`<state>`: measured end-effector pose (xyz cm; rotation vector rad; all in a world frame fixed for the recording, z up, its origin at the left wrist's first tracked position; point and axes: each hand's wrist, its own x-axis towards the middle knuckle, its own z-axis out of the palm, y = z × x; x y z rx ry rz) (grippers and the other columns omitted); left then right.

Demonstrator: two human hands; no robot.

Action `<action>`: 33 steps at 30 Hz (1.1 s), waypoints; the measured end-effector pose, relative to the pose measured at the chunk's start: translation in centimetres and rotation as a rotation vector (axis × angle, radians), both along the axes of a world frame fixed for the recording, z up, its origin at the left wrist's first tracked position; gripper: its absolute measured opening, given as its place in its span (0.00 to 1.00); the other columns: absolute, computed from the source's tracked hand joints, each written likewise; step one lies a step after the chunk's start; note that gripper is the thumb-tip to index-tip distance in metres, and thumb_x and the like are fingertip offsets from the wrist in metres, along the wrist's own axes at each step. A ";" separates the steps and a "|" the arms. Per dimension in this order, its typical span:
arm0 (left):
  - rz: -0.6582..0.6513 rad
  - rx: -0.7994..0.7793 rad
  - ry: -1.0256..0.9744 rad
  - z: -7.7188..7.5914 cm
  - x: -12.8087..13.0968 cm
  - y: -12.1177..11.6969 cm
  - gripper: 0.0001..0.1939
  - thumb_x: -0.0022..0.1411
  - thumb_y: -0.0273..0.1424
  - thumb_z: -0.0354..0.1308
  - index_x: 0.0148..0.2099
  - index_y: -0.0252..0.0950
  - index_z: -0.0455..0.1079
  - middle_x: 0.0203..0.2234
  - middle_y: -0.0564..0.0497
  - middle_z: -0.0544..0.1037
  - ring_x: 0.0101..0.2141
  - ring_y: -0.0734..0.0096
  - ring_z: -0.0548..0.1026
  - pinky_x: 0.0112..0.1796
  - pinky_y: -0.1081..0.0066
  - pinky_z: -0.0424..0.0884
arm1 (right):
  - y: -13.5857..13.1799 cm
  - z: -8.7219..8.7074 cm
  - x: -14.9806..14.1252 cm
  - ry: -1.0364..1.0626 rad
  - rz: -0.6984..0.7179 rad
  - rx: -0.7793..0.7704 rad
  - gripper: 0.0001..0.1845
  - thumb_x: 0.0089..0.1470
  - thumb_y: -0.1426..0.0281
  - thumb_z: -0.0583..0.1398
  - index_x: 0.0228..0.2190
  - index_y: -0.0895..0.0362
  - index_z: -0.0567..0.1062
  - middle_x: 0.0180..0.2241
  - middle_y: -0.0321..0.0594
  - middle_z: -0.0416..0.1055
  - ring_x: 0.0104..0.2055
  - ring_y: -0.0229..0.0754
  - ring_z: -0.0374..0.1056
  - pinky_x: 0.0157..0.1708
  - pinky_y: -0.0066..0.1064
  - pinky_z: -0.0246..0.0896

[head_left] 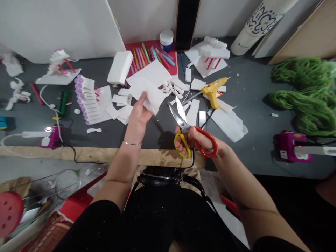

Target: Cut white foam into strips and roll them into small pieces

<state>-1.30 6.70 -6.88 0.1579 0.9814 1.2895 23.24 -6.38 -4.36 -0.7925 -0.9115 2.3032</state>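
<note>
My left hand (pixel 138 112) holds a thin sheet of white foam (pixel 148 95) between its thumb and fingers, palm up. My right hand (pixel 190 138) grips a pair of kitchen scissors (pixel 181 117) by their red and yellow handles. The steel blades stand open and point up and left, just beside the foam's lower edge. Several white foam offcuts (pixel 193 112) lie on the dark grey tabletop (pixel 244 84) under and around both hands. A yellow hot glue gun (pixel 213 91) rests just beyond the blades.
Beyond the hands are a red tray of marker pens (pixel 152 57), a white-lidded jar (pixel 166 39) and foam models on red sticks (pixel 212 56). Green yarn (pixel 306 94) lies right, magenta power sockets (pixel 290 147) sit at both sides, and a wooden table edge (pixel 78 154) runs in front.
</note>
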 end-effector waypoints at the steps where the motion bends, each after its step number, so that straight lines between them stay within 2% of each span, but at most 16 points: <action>1: -0.010 0.009 -0.002 0.0 0.0 0.0 0.18 0.70 0.30 0.64 0.60 0.37 0.75 0.44 0.48 0.88 0.62 0.56 0.78 0.61 0.62 0.78 | 0.0 0.0 0.0 0.010 0.004 -0.001 0.33 0.59 0.39 0.63 0.49 0.53 0.69 0.37 0.43 0.81 0.34 0.40 0.78 0.34 0.32 0.76; 4: -0.024 0.018 0.005 0.2 0.2 -0.3 0.22 0.70 0.30 0.65 0.64 0.37 0.73 0.46 0.48 0.88 0.61 0.57 0.79 0.61 0.61 0.78 | 0.1 0.2 -0.2 0.017 0.019 -0.002 0.33 0.57 0.39 0.64 0.47 0.53 0.69 0.36 0.42 0.80 0.33 0.40 0.77 0.33 0.31 0.76; 10: 0.061 -0.086 -0.017 1.6 1.2 -0.6 0.18 0.73 0.28 0.59 0.63 0.37 0.73 0.40 0.49 0.88 0.59 0.61 0.81 0.59 0.65 0.79 | -0.1 0.3 -0.2 -0.011 0.025 0.003 0.34 0.56 0.38 0.64 0.46 0.52 0.68 0.35 0.41 0.79 0.32 0.40 0.77 0.32 0.33 0.76; 15: 0.094 -0.119 -0.017 2.6 2.0 -0.9 0.21 0.73 0.27 0.60 0.66 0.36 0.72 0.45 0.48 0.88 0.56 0.64 0.83 0.57 0.70 0.79 | 0.0 0.6 -0.2 0.006 0.061 -0.007 0.35 0.56 0.37 0.64 0.46 0.52 0.67 0.36 0.41 0.79 0.34 0.40 0.77 0.33 0.31 0.76; 20: 0.099 -0.135 -0.013 3.1 2.3 -1.2 0.22 0.72 0.27 0.61 0.66 0.36 0.72 0.51 0.46 0.86 0.57 0.65 0.82 0.60 0.71 0.76 | 0.2 0.3 -0.1 0.015 0.076 -0.002 0.37 0.56 0.38 0.64 0.50 0.54 0.66 0.37 0.42 0.80 0.35 0.39 0.77 0.34 0.29 0.76; 24: 0.059 -0.116 -0.006 2.7 2.2 -1.1 0.21 0.72 0.27 0.62 0.65 0.36 0.72 0.52 0.46 0.86 0.58 0.62 0.81 0.61 0.67 0.76 | 0.3 -0.1 -0.1 0.022 0.061 -0.012 0.37 0.56 0.38 0.64 0.50 0.54 0.67 0.37 0.42 0.80 0.34 0.39 0.78 0.34 0.30 0.77; 29: -0.015 -0.041 0.083 1.3 1.7 -1.1 0.12 0.70 0.30 0.65 0.53 0.35 0.78 0.49 0.46 0.87 0.63 0.60 0.77 0.64 0.68 0.74 | 0.0 0.0 -0.3 0.001 0.011 -0.008 0.35 0.58 0.38 0.62 0.49 0.53 0.69 0.37 0.43 0.80 0.33 0.41 0.77 0.32 0.32 0.76; 33: -0.118 0.087 0.131 0.5 1.6 -1.5 0.19 0.63 0.32 0.72 0.56 0.40 0.78 0.49 0.50 0.87 0.64 0.58 0.76 0.65 0.64 0.74 | -0.1 0.1 -0.5 -0.012 -0.016 0.003 0.35 0.60 0.37 0.59 0.50 0.53 0.68 0.38 0.44 0.79 0.34 0.42 0.76 0.34 0.36 0.77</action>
